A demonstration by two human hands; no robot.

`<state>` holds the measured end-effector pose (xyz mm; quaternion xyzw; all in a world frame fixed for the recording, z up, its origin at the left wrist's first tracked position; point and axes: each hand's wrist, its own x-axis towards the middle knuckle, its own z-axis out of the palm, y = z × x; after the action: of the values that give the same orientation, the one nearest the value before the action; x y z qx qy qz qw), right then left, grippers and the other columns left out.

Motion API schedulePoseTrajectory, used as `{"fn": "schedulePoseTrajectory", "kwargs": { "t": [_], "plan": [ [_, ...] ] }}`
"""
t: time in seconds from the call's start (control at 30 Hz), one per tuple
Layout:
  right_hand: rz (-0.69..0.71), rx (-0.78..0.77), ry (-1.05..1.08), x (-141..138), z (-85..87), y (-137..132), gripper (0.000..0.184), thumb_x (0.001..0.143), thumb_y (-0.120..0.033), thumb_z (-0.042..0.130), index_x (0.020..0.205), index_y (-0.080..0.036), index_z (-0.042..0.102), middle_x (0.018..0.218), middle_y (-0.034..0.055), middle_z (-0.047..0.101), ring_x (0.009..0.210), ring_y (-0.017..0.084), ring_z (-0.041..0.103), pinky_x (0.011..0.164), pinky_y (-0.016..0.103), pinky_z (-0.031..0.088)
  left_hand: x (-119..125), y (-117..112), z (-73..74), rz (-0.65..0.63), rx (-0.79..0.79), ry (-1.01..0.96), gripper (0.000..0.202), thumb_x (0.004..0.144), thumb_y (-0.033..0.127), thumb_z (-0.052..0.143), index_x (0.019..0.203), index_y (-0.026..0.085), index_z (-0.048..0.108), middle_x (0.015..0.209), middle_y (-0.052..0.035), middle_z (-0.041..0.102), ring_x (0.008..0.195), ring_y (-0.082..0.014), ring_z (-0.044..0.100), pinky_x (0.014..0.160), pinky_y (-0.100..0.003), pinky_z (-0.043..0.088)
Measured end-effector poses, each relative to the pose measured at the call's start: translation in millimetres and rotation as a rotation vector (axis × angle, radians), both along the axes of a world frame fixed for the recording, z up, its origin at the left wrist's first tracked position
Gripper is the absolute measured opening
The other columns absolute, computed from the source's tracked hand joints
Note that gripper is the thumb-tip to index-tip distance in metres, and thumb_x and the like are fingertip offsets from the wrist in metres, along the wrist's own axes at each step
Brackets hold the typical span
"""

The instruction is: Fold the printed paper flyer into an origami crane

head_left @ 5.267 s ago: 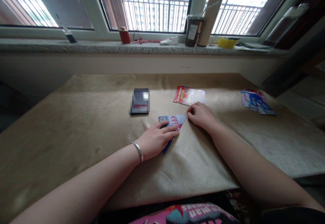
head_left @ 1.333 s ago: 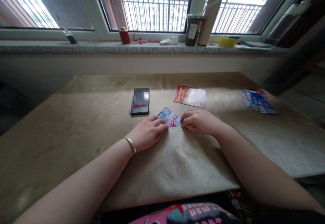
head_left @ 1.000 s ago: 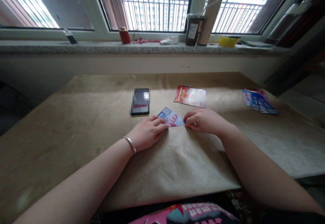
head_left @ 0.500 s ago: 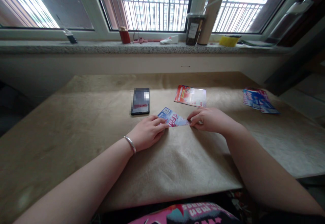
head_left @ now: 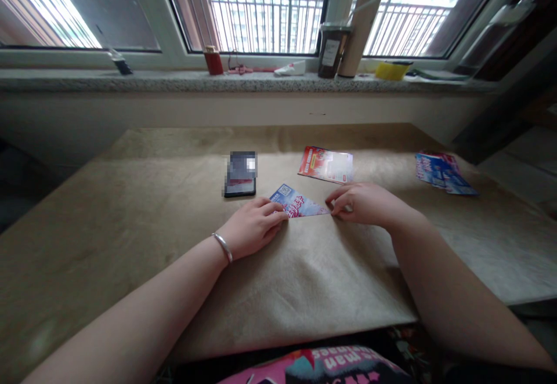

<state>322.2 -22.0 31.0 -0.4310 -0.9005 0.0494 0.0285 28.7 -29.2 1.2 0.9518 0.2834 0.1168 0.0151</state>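
Note:
A blue leaflet (head_left: pixel 300 203) with pink lettering and a printed square code lies on the table, folded to a triangular shape. The curled fingers of my left hand (head_left: pixel 255 226) hold its left end down, hiding that part. At the sharp right tip, the fingers of my right hand (head_left: pixel 359 203) are pinched together on the corner. Just behind my right hand lies a red and white leaflet (head_left: pixel 326 165). A dark phone (head_left: pixel 241 174), partly pixelated, rests behind my left hand.
Several blue and pink leaflets (head_left: pixel 444 173) lie fanned out at the right of the brown-covered table (head_left: pixel 130 210). On the stone windowsill (head_left: pixel 165 82) stand a red container (head_left: pixel 213 60), a dark labelled cup (head_left: pixel 331 52), a tall tan tube (head_left: pixel 363 21) and a yellow item (head_left: pixel 391 71).
My right hand has slid slightly right along the folded edge, so more of the blue leaflet's pointed tip shows. My left hand stays in place.

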Motion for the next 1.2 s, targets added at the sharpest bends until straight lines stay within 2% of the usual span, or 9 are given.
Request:
{"fn": "schedulePoseTrajectory", "kwargs": {
  "t": [0.13,0.3,0.4,0.57,0.7,0.87,1.2],
  "plan": [
    [-0.006,-0.001,0.028,-3,0.0,0,0.019,0.071,-0.011,0.057,0.072,-0.025,0.071,0.097,-0.002,0.071,0.082,0.016,0.065,0.07,0.026,0.046,0,1,-1.5,-0.005,0.009,-0.009,0.028,0.091,0.023,0.044,0.115,0.022,0.058,0.117,-0.0055,0.059,0.104,-0.0214,0.05,0.092,-0.038,0.046],
    [0.036,-0.016,0.15,-9,-8.0,5,0.015,0.077,-0.017,0.057,0.084,-0.022,0.069,0.089,0.0027,0.069,0.08,0.015,0.062,0.072,0.026,0.046,2,0,-0.3,-0.009,0.023,-0.025,0.027,0.09,0.022,0.044,0.113,0.021,0.059,0.115,-0.006,0.06,0.104,-0.021,0.05,0.092,-0.038,0.046],
    [0.089,0.054,0.198,-18,-15.7,6,0.015,0.078,-0.022,0.061,0.091,-0.022,0.069,0.095,0.0049,0.068,0.088,0.018,0.06,0.078,0.03,0.046,3,-1,1.6,-0.01,0.027,-0.029,0.026,0.091,0.022,0.045,0.113,0.021,0.059,0.114,-0.0063,0.06,0.103,-0.0205,0.051,0.092,-0.037,0.046],
    [0.169,0.108,0.262,-35,-24.0,3,0.019,0.081,-0.017,0.057,0.094,-0.024,0.069,0.1,0.0037,0.068,0.09,0.017,0.058,0.08,0.03,0.046,3,-1,2.6,-0.019,0.013,-0.027,0.029,0.09,0.024,0.048,0.118,0.023,0.057,0.12,-0.006,0.058,0.108,-0.0212,0.05,0.096,-0.039,0.043],
    [0.216,0.126,0.252,-44,-25.5,0,0.022,0.084,-0.016,0.052,0.097,-0.024,0.069,0.103,0.0034,0.068,0.094,0.018,0.058,0.084,0.031,0.047,3,0,0.5,-0.023,0.002,-0.018,0.033,0.091,0.028,0.049,0.122,0.024,0.054,0.123,-0.0056,0.057,0.111,-0.0218,0.049,0.098,-0.04,0.041],
    [0.262,0.168,0.205,-50,-28.9,0,0.022,0.087,-0.023,0.052,0.103,-0.023,0.067,0.107,0.0046,0.066,0.095,0.02,0.057,0.084,0.033,0.047,4,0,-1.9,-0.025,0.015,-0.017,0.037,0.092,0.029,0.047,0.129,0.024,0.05,0.125,-0.0041,0.057,0.112,-0.022,0.047,0.1,-0.041,0.039],
    [0.257,0.252,0.181,-54,-27.7,-1,0.023,0.088,-0.019,0.048,0.098,-0.022,0.068,0.102,0.0061,0.067,0.09,0.019,0.056,0.08,0.031,0.045,10,-2,5.3,0.014,0.091,0.038,0.032,0.089,0.03,0.049,0.12,0.021,0.055,0.119,-0.0063,0.059,0.11,-0.0231,0.05,0.106,-0.046,0.032]
  ]
}}
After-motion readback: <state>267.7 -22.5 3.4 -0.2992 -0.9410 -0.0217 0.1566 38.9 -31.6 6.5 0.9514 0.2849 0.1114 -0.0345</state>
